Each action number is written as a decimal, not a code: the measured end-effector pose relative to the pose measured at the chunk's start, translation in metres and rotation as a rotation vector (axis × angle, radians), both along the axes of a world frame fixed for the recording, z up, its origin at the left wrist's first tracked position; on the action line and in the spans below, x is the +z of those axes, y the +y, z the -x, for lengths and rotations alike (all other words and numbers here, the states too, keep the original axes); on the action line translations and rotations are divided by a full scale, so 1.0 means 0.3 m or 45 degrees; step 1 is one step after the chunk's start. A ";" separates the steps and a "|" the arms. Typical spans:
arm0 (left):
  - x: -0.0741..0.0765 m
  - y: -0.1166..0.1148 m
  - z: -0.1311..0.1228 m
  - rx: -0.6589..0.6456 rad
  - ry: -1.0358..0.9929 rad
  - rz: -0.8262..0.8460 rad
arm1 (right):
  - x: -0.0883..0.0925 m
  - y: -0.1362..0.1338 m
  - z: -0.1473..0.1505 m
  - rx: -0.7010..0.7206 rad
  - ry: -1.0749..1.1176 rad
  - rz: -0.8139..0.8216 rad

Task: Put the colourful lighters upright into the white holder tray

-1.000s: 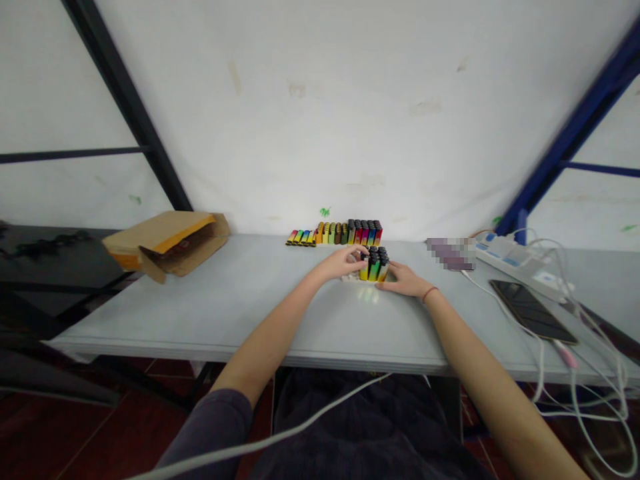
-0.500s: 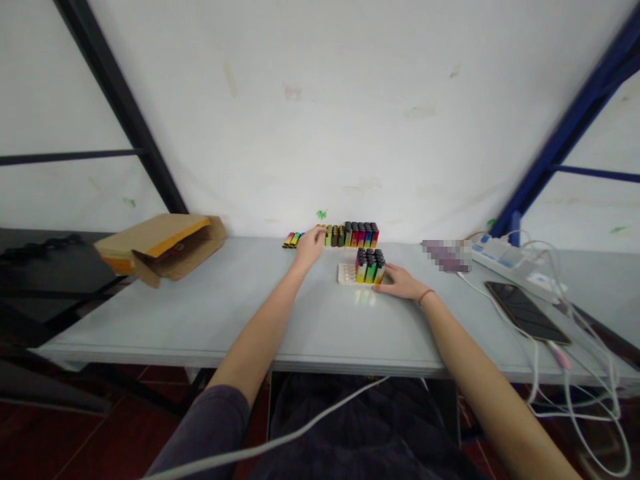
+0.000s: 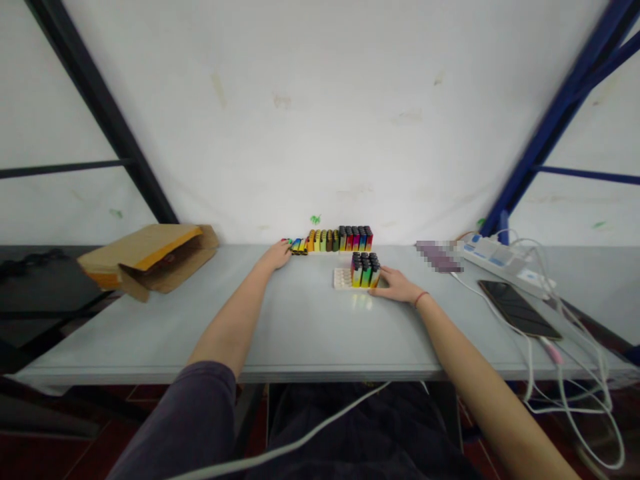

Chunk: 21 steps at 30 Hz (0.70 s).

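"Where are the black-topped lighters (image 3: 365, 273)?"
"Standing in the white tray (image 3: 342, 280), hiding part of it."
"And the right hand (image 3: 399, 287)?"
"Thumb and fingers spread, touching the tray's right end. Some tips are hidden; can't tell if it grips."
"The left hand (image 3: 277, 255)?"
"At the lying lighters (image 3: 300, 247). Too blurry to tell how open, or if it holds one."

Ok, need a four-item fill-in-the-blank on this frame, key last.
1. The bare left hand is at the ____ end of the row of multicoloured plastic lighters along the white wall.
2. The bare right hand is at the ____ end of the white rectangular tray.
3. Of the tray's three front lighters, the middle one is mainly ____.
4. The open brown box is made of ____.

Missing words: left; right; green; cardboard.
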<state>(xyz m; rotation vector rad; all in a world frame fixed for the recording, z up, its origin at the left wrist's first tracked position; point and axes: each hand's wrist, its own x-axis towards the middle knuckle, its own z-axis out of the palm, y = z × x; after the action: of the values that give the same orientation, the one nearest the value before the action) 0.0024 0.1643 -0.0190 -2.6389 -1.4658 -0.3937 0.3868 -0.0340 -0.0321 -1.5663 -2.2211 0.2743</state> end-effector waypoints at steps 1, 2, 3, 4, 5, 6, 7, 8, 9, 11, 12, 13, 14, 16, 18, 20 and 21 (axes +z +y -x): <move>-0.003 0.002 0.009 -0.005 0.028 -0.017 | 0.001 -0.001 0.000 0.004 0.009 -0.007; -0.007 0.002 0.018 -0.009 0.051 -0.033 | 0.001 -0.002 0.000 0.007 0.014 -0.011; -0.012 0.001 0.026 -0.011 0.066 -0.047 | 0.001 -0.002 0.001 0.007 0.016 -0.012; -0.019 -0.001 0.034 -0.011 0.071 -0.063 | 0.000 -0.002 0.001 0.005 0.014 -0.009; -0.026 -0.004 0.041 -0.009 0.069 -0.081 | 0.000 -0.002 0.001 0.001 0.010 -0.004; -0.033 -0.007 0.046 -0.006 0.061 -0.098 | -0.001 -0.002 0.001 -0.003 0.005 0.000; -0.040 -0.011 0.049 -0.002 0.051 -0.113 | -0.002 -0.001 0.002 -0.007 0.001 0.003; -0.045 -0.015 0.050 0.000 0.045 -0.123 | -0.003 -0.001 0.002 -0.011 0.000 0.002; -0.049 -0.019 0.049 0.002 0.040 -0.126 | -0.004 0.000 0.003 -0.014 -0.002 0.000; -0.050 -0.029 0.047 0.008 0.028 -0.112 | -0.006 0.001 0.003 -0.019 -0.010 -0.002; -0.047 -0.035 0.046 0.019 0.023 -0.096 | -0.006 0.001 0.004 -0.024 -0.018 -0.001; -0.042 -0.042 0.047 0.032 0.023 -0.075 | -0.006 0.001 0.004 -0.030 -0.029 0.001; -0.035 -0.050 0.049 0.045 0.028 -0.052 | -0.006 0.001 0.004 -0.035 -0.039 0.004; -0.020 -0.069 0.061 0.054 0.042 -0.009 | -0.006 0.000 0.004 -0.038 -0.047 0.005; -0.006 -0.090 0.081 0.028 0.044 0.027 | -0.007 0.001 0.003 -0.035 -0.040 0.000; 0.005 -0.111 0.104 -0.005 0.037 0.059 | -0.008 0.001 0.002 -0.035 -0.030 -0.001; 0.010 -0.122 0.114 -0.003 0.033 0.066 | -0.009 0.002 0.002 -0.037 -0.030 0.001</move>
<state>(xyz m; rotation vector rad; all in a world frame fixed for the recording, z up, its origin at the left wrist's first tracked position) -0.0319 0.1278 -0.0161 -2.6751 -1.4846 -0.3247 0.3863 -0.0336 -0.0348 -1.6089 -2.2143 0.2498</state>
